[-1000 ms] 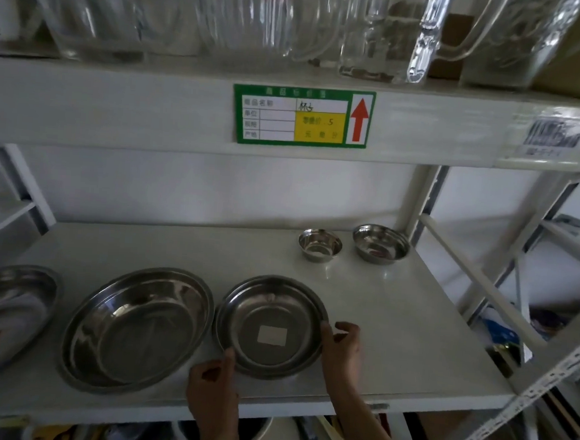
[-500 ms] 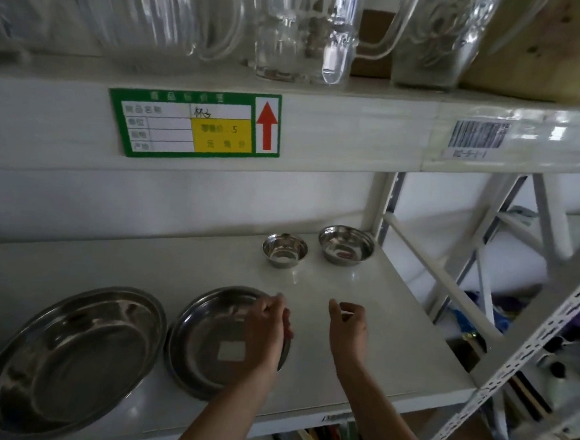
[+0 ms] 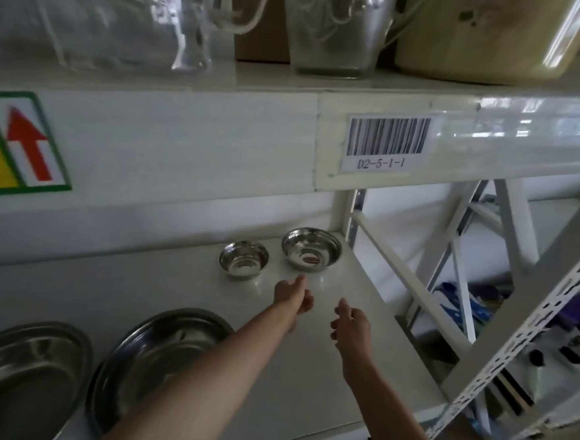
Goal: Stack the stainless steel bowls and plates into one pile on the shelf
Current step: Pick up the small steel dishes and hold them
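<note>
Left hand (image 3: 291, 293): empty, fingers loosely curled, forefinger extended above white shelf (image 3: 160, 286). Right hand (image 3: 351, 329): beside it, empty, half open. Just beyond left hand: larger round stainless steel bowl (image 3: 311, 249); smaller round stainless steel bowl (image 3: 243, 259) to its left. Nearer than both hands, leftward: two wide shallow stainless steel plates (image 3: 155, 354), (image 3: 20, 372), side by side, unstacked.

Bare shelf (image 3: 180, 291) btwn plates (image 3: 155, 358) & bowls (image 3: 312, 249); upper shelf beam (image 3: 184, 137) close overhead.
</note>
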A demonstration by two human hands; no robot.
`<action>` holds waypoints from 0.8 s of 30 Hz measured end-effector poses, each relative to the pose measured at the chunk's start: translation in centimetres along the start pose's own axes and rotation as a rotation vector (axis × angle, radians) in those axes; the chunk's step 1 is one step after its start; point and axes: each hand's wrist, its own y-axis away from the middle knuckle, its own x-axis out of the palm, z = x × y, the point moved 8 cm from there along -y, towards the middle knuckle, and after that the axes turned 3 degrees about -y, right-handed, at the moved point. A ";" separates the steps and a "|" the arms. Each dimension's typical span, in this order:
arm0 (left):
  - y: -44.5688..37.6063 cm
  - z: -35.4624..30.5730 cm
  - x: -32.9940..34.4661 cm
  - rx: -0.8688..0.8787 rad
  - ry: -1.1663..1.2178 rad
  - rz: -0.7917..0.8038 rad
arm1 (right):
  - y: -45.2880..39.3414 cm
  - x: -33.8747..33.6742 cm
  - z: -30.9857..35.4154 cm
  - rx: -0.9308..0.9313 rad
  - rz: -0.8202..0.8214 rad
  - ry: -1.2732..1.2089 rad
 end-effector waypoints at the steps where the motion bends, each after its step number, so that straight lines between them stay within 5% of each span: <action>1: -0.9 0.1 0.4 -0.009 -0.001 -0.008 | -0.3 -0.2 0.0 0.004 0.004 -0.001; 18: -12.2 0.6 3.7 0.006 -0.062 -0.243 | -3.8 -2.0 -3.1 0.064 0.030 0.022; 24: -13.4 1.0 4.0 -0.008 0.018 -0.214 | -4.2 -2.1 -3.2 0.069 0.062 0.015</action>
